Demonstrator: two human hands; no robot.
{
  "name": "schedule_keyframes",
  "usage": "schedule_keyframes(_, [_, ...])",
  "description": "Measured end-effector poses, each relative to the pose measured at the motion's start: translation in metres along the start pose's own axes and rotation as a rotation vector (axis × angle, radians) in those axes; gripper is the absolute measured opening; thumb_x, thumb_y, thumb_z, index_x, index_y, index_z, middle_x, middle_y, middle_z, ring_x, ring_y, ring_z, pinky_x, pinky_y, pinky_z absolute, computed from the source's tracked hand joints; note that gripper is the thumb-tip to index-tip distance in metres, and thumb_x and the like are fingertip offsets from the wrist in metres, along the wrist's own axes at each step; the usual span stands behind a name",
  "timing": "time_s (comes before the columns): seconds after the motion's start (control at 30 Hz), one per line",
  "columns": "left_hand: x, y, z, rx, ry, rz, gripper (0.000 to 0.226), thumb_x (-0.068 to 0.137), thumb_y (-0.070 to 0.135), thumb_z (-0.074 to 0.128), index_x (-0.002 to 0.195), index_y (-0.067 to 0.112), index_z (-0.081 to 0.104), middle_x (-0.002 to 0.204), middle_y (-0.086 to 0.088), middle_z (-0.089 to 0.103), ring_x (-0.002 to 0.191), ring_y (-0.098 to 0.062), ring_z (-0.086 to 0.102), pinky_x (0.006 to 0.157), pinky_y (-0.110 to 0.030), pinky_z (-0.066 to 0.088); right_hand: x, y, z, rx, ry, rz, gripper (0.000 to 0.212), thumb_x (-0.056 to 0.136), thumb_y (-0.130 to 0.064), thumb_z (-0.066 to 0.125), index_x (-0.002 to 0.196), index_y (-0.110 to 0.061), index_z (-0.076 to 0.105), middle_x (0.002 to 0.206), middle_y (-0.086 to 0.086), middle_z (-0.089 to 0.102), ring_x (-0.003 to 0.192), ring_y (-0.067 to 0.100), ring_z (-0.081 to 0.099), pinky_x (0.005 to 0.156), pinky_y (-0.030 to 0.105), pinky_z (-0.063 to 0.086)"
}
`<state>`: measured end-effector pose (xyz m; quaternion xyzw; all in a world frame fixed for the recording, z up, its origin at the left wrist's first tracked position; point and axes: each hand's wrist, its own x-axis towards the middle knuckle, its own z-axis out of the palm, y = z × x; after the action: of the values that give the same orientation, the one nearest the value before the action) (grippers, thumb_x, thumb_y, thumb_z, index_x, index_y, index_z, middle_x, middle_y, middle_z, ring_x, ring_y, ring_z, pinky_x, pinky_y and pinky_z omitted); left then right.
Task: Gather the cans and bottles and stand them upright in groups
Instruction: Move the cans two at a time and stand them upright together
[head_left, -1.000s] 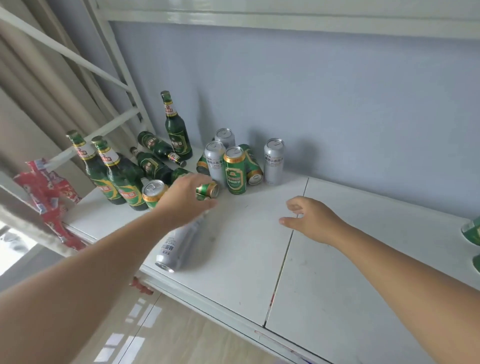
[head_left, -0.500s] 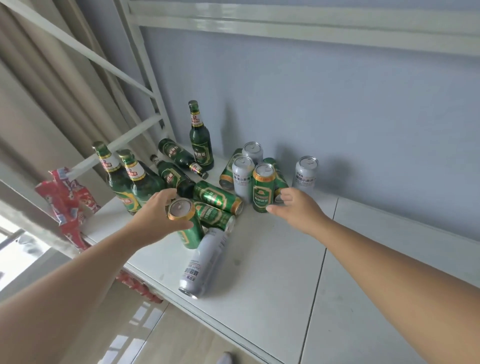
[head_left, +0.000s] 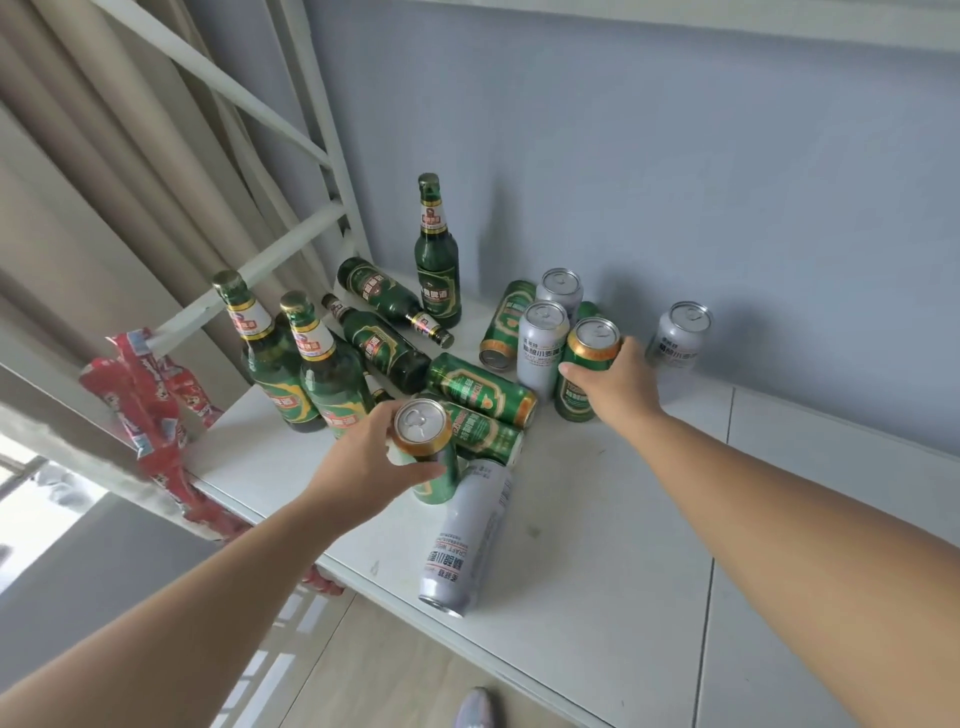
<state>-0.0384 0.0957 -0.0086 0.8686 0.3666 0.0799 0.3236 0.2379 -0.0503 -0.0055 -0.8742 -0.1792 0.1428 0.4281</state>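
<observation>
So the left hand was wrapped around an upright green can near the front of the white table, fingers curled on its side, while the right hand was closed on another upright green can further back. Counting cans: five green ones that I could make out for sure, those two upright plus three lying down, namely two side by side in the middle and one tipped by the wall; a bit of green behind the silver pair might be a sixth, couldn't tell. Four silver cans: two upright together just left of the right hand's can, one upright alone near the wall, and one lying at the table's front edge, touching the left hand's can. Bottles, five clear ones, all green: three standing (a pair on the left, one at the back) and two lying between them. Red packaging hung off the white frame to the left
</observation>
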Motion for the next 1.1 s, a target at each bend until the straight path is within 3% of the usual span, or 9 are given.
schedule_keyframes(0.17, [0.006,0.001,-0.004,-0.048,-0.005,0.009,0.07,0.068,0.055,0.085,0.127,0.038,0.052,0.111,0.02,0.063,0.103,-0.009,0.062,0.088,-0.033,0.053,0.002,-0.004,0.004,0.022,0.063,0.018,0.056,0.078,-0.04,0.086,0.114,-0.012,0.054,0.105,-0.003,0.058,0.095,0.021,0.056,0.078,0.033,0.043])
schedule_keyframes(0.4, [0.025,0.016,-0.03,-0.041,-0.026,0.076,0.065,0.065,0.055,0.087,0.121,0.035,0.06,0.102,0.023,0.065,0.093,0.001,0.061,0.086,-0.033,0.055,-0.01,-0.004,-0.008,0.071,0.105,0.014,0.053,0.076,-0.042,0.086,0.11,-0.014,0.058,0.107,0.001,0.065,0.097,0.023,0.062,0.077,0.031,0.045])
schedule_keyframes(0.6, [0.034,0.045,-0.045,-0.041,0.025,0.152,0.065,0.059,0.061,0.086,0.113,0.035,0.063,0.095,0.022,0.068,0.089,-0.001,0.066,0.078,-0.032,0.056,-0.032,-0.009,-0.039,0.066,0.105,-0.053,0.052,0.075,-0.043,0.087,0.109,-0.015,0.06,0.105,-0.003,0.067,0.095,0.018,0.063,0.072,0.028,0.042])
schedule_keyframes(0.73, [0.038,0.079,-0.041,-0.041,0.013,0.212,0.073,0.052,0.074,0.081,0.112,0.038,0.063,0.096,0.021,0.069,0.089,-0.002,0.065,0.082,-0.037,0.057,-0.052,-0.006,-0.071,0.06,0.118,-0.08,0.049,0.073,-0.047,0.087,0.108,-0.021,0.065,0.103,-0.009,0.071,0.093,0.012,0.067,0.068,0.024,0.046])
schedule_keyframes(0.93, [0.024,0.15,-0.011,-0.041,-0.044,0.335,0.061,0.053,0.073,0.079,0.101,0.037,0.066,0.092,0.018,0.07,0.083,-0.004,0.067,0.079,-0.039,0.058,-0.093,0.014,-0.136,0.071,0.183,-0.072,0.04,0.073,-0.043,0.087,0.099,-0.021,0.066,0.093,-0.012,0.07,0.085,0.001,0.065,0.067,0.025,0.049])
schedule_keyframes(1.1, [-0.003,0.211,0.027,-0.045,-0.089,0.407,0.061,0.052,0.074,0.077,0.096,0.034,0.064,0.089,0.018,0.07,0.082,-0.005,0.067,0.077,-0.037,0.057,-0.134,0.05,-0.199,0.1,0.23,-0.04,0.045,0.072,-0.043,0.088,0.106,-0.022,0.066,0.099,-0.012,0.072,0.091,0.001,0.067,0.068,0.022,0.047])
